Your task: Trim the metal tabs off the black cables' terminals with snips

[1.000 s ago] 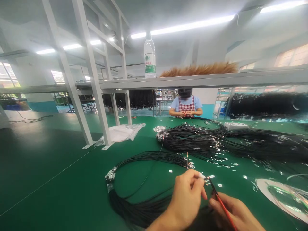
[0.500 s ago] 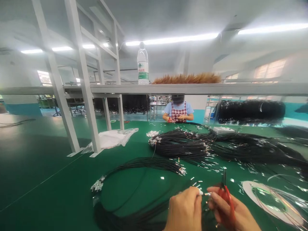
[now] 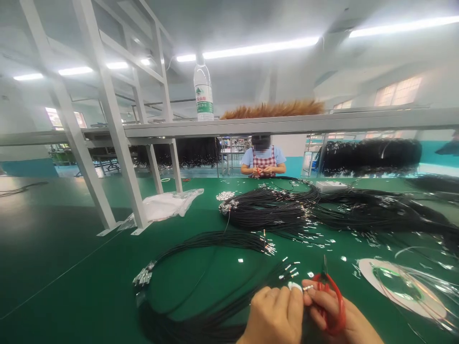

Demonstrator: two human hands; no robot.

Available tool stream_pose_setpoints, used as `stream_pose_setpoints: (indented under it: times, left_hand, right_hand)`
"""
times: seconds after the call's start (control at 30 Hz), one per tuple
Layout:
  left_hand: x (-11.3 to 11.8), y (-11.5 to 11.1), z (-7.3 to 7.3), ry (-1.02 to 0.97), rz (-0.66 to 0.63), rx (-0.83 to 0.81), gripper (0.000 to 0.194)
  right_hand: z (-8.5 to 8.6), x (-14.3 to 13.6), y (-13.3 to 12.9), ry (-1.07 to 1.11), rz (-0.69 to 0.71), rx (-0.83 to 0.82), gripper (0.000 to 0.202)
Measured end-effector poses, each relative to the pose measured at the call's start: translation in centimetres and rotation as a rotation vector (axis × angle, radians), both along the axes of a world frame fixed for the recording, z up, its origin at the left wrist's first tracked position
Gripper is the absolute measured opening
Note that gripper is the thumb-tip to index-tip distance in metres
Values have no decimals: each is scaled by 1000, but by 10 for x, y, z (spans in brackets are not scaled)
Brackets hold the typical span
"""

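My left hand (image 3: 274,313) is closed, its fingers pinching what looks like a cable end. Something white (image 3: 294,286) covers or lies at its fingertip; which one I cannot tell. Close against it, my right hand (image 3: 332,308) has red-handled scissors (image 3: 340,306) tucked in the palm, dark blades pointing up and away. Its thumb and forefinger pinch the small shiny tip (image 3: 307,288) between the hands. Under and beside my left hand runs a looped bundle of black cables (image 3: 193,325), with several bare or silvery ends (image 3: 289,270) just beyond the knuckles.
A large heap of black cables (image 3: 265,210) lies further back on the green table (image 3: 89,286). A white oval disc (image 3: 401,291) is at right. Metal shelf posts (image 3: 118,143) stand at left beside a plastic bag (image 3: 165,205). Another person (image 3: 263,160) sits opposite.
The view has shifted slightly. In my right hand the scissors have turned, so their red handle loop shows more widely. Both hands stay close together at the shiny tip.
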State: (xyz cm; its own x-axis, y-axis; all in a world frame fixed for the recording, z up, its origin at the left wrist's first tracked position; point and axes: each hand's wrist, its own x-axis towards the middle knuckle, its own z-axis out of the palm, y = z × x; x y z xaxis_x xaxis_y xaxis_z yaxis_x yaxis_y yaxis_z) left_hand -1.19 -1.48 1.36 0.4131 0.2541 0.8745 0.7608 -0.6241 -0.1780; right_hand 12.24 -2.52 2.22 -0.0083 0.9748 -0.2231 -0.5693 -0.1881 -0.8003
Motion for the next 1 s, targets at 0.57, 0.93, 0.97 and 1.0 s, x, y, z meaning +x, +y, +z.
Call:
stream_pose_setpoints:
  times: [0.57, 0.93, 0.97, 1.0]
  left_hand:
    - [-9, -10, 52, -800, -583, -1725, 17]
    - [-5, -8, 15, -88, -116, -621, 23]
    - [-5, -9, 18, -143, -125, -717, 22]
    - [-4, -10, 23, -228, -143, -845, 22]
  right_hand:
    - [9, 5, -3, -174, -74, 31, 36]
    - [8, 6, -2, -218, -10, 76, 34]
    - [9, 5, -3, -251, -9, 100, 34]
    - [10, 5, -5, -282, -3, 120, 33]
